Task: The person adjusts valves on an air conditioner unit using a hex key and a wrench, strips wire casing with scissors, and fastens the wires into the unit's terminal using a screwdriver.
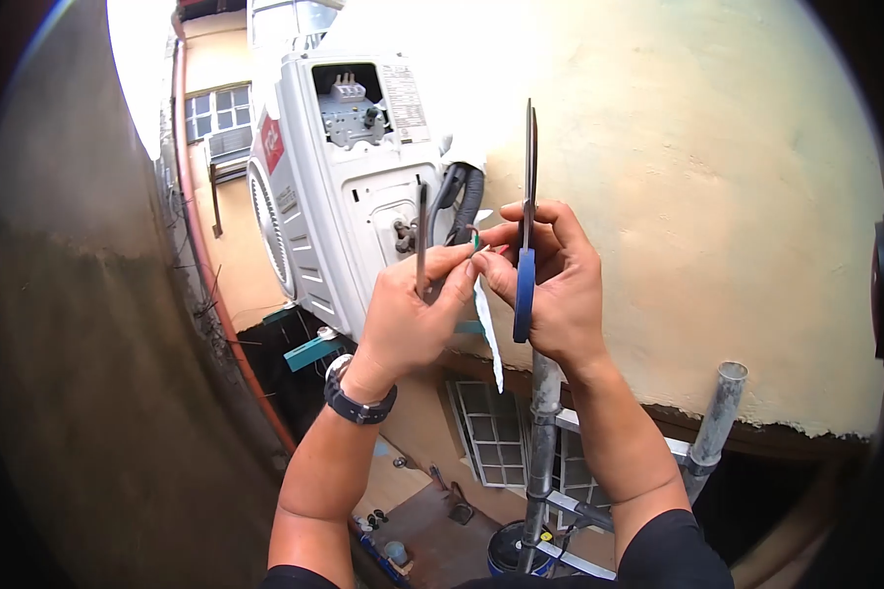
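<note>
My left hand point(417, 294), with a dark watch on its wrist, has its fingers pinched at the stripped end of a cable, and a thin metal tool point(421, 236) stands upright in it. Fingertips of my right hand point(560, 280) meet it there. Blue-handled scissors point(524, 285) rest in my right hand, blades pointing up. Small green and red wires point(476, 239) show between the fingertips. A white strip point(488, 334) hangs below them. Just behind is a white outdoor air-conditioner unit point(363, 187), its terminal compartment point(350, 103) uncovered.
Black insulated pipes point(469, 201) run beside the unit. A beige wall point(717, 216) fills the right, a dark wall point(79, 294) the left. Metal scaffold poles point(544, 402) rise below my hands. Far down are a bucket point(509, 547) and barred windows point(491, 432).
</note>
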Motion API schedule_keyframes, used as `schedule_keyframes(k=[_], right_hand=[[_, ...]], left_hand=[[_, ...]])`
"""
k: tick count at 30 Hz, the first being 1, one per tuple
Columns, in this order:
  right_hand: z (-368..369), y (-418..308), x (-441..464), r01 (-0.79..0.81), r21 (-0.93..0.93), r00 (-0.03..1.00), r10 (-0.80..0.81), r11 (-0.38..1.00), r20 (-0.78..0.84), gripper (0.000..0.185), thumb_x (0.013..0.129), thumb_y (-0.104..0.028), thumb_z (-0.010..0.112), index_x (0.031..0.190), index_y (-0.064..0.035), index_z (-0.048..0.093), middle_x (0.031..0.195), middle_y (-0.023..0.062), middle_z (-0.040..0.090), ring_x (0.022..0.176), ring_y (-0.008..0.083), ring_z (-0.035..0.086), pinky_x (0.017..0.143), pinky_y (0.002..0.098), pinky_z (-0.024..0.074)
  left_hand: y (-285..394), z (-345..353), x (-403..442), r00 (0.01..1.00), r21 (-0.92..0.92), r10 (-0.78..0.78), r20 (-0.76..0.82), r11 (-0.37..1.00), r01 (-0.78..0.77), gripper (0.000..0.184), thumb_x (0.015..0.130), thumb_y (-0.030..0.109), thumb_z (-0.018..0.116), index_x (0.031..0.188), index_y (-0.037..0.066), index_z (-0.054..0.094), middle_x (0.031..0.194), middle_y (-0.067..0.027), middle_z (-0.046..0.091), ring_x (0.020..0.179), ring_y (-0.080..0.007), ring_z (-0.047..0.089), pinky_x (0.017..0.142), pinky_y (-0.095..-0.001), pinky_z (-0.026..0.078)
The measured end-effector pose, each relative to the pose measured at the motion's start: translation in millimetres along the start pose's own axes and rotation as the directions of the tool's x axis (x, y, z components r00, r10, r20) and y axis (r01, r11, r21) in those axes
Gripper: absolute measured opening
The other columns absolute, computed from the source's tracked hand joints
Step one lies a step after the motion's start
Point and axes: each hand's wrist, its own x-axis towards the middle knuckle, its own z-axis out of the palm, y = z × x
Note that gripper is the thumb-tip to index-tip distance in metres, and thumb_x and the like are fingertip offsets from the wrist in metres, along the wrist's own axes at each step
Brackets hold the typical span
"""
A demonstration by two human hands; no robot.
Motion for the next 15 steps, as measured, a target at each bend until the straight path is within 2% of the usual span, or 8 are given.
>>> schedule_keyframes(k=[2,4,5,6,8,9,13,15], right_hand=[[-7,-3,-3,-0.037,0.024,0.999,0.037,0.999,0.004,0.042,0.09,-0.003,0.08,0.126,-0.0027,0.057,0.103,0.0102,0.073,0.096,0.0139,0.07,0.082,0.0289,0.0583],[-13,-2,-7,-0.076,0.054,0.997,0.076,0.996,0.013,0.042,0.09,-0.003,0.079,0.126,-0.0027,0.057,0.102,0.0104,0.073,0.096,0.0142,0.07,0.082,0.0291,0.0584],[-15,0,-11,-0.102,0.093,0.995,0.103,0.99,-0.016,0.042,0.09,-0.002,0.078,0.126,-0.0028,0.057,0.102,0.0104,0.073,0.096,0.0145,0.07,0.083,0.0292,0.0584],[-17,4,-14,-0.126,0.133,0.99,0.133,0.983,-0.043,0.042,0.09,-0.002,0.078,0.127,-0.0028,0.057,0.102,0.0105,0.073,0.096,0.0147,0.07,0.083,0.0293,0.0584],[-23,11,-18,-0.133,0.139,0.987,0.143,0.981,-0.069,0.043,0.09,-0.001,0.078,0.127,-0.0032,0.056,0.101,0.0106,0.073,0.095,0.0152,0.071,0.084,0.0292,0.058],[-26,15,-20,-0.171,0.163,0.98,0.184,0.972,-0.075,0.044,0.09,0.0,0.078,0.127,-0.0031,0.056,0.101,0.0104,0.073,0.094,0.0154,0.071,0.085,0.0292,0.0579],[-39,23,-24,-0.237,0.254,0.962,0.262,0.938,-0.071,0.045,0.09,0.0,0.08,0.127,-0.003,0.056,0.1,0.0101,0.073,0.093,0.0147,0.07,0.084,0.028,0.0571],[-45,26,-27,-0.239,0.249,0.959,0.268,0.939,-0.088,0.045,0.09,0.0,0.08,0.127,-0.0029,0.055,0.1,0.0102,0.073,0.093,0.0147,0.07,0.084,0.0278,0.0571]], left_hand=[[-3,7,-3,0.997,0.056,0.075,-0.01,0.996,-0.074,0.027,0.101,0.012,0.066,0.124,-0.003,0.072,0.096,-0.0123,0.076,0.088,-0.0187,0.073,0.078,-0.0307,0.056],[2,8,-5,0.997,0.165,0.069,0.034,0.984,-0.073,0.028,0.101,0.013,0.066,0.125,-0.001,0.071,0.1,-0.0161,0.075,0.087,-0.0235,0.073,0.077,-0.0307,0.056],[3,8,-5,0.996,0.256,-0.001,0.085,0.966,-0.02,0.029,0.102,0.016,0.066,0.126,0.0,0.072,0.104,-0.0168,0.074,0.088,-0.0259,0.073,0.078,-0.0336,0.056],[2,10,-6,0.996,0.25,0.0,0.09,0.968,-0.022,0.029,0.102,0.016,0.066,0.126,0.0,0.072,0.104,-0.0168,0.074,0.088,-0.0259,0.073,0.078,-0.0336,0.056],[0,16,-7,0.995,0.117,0.023,0.093,0.993,-0.034,0.031,0.103,0.02,0.065,0.125,-0.001,0.071,0.101,-0.0166,0.073,0.088,-0.0257,0.071,0.079,-0.0361,0.055],[-6,20,-9,0.995,0.005,-0.03,0.099,1.0,0.03,0.032,0.104,0.02,0.063,0.126,-0.002,0.07,0.098,-0.0157,0.072,0.087,-0.0258,0.07,0.081,-0.0369,0.054],[-19,25,-14,0.978,-0.024,-0.119,0.172,0.992,0.125,0.027,0.103,0.016,0.062,0.121,-0.003,0.07,0.098,-0.0155,0.072,0.089,-0.0254,0.071,0.082,-0.0358,0.054],[-24,36,-16,0.995,-0.175,-0.071,0.069,0.981,0.082,0.02,0.104,0.01,0.063,0.119,-0.002,0.069,0.096,-0.007,0.069,0.087,-0.0125,0.066,0.078,-0.0266,0.053]])
